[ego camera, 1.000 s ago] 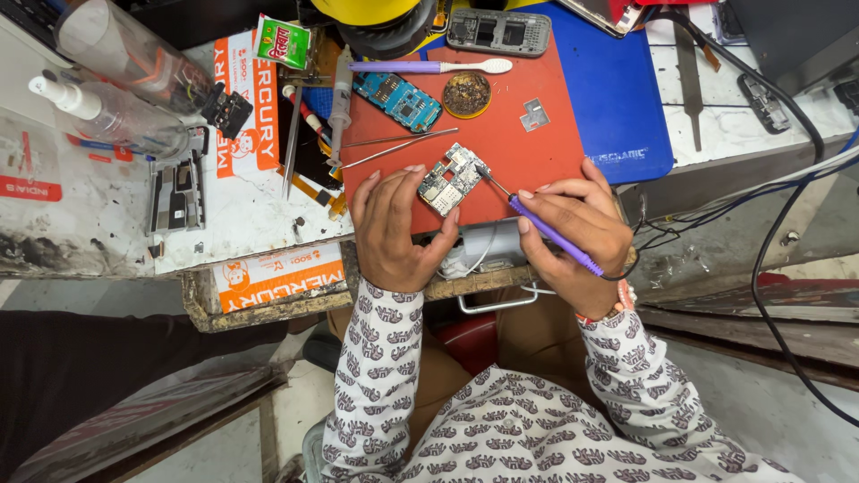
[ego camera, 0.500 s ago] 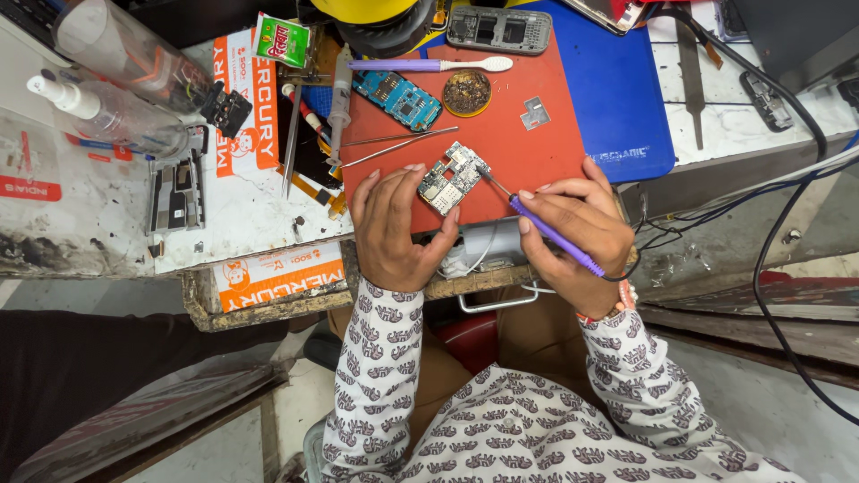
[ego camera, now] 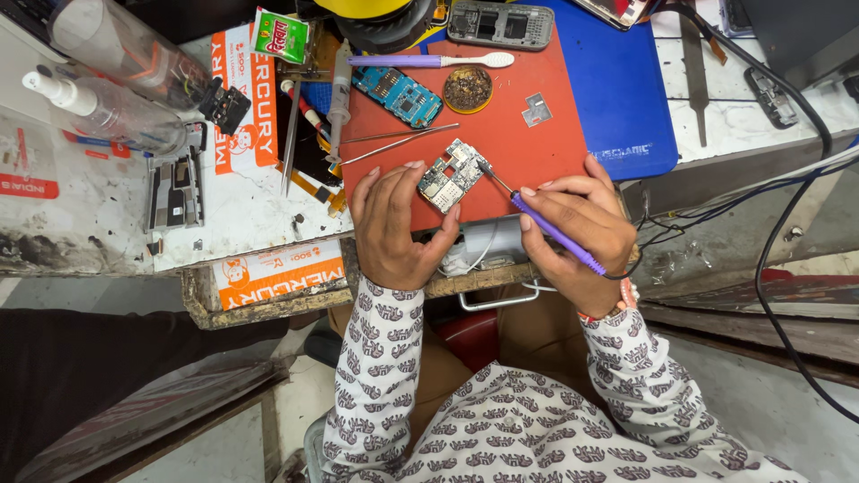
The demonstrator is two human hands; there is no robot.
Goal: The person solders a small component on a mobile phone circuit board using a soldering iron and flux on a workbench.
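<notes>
While the left hand (ego camera: pixel 394 228) pinches the small circuit board (ego camera: pixel 452 175) between thumb and fingers, the right hand (ego camera: pixel 577 224) is closed around a purple soldering pen (ego camera: pixel 555 234) like a pencil. The thin metal tip of the pen touches the board at its 3 o'clock edge. The board lies on the red mat (ego camera: pixel 528 152), close to the near edge of the desk (ego camera: pixel 242 210).

This looks like the middle of the job: working on one tiny spot of the board with the tip. The next move calls for a very steady right hand and a firm hold by the left hand, so the board does not slide. Only small moves will do, because the parts on the board are tiny and packed tight.

From the board, at 12 o'clock sits a round tin of brown paste (ego camera: pixel 468 88). At 11 o'clock lies a blue circuit board (ego camera: pixel 398 95), and past it a purple toothbrush (ego camera: pixel 429 61). A pair of tweezers (ego camera: pixel 398 141) lies near at 10 o'clock. A small metal shield (ego camera: pixel 537 109) rests at 1 o'clock. Farther at 12 o'clock is a grey phone frame (ego camera: pixel 499 24). A blue mat (ego camera: pixel 617 89) lies at 2 o'clock. Well apart at 9 o'clock lies a clear spray bottle (ego camera: pixel 98 112).
</notes>
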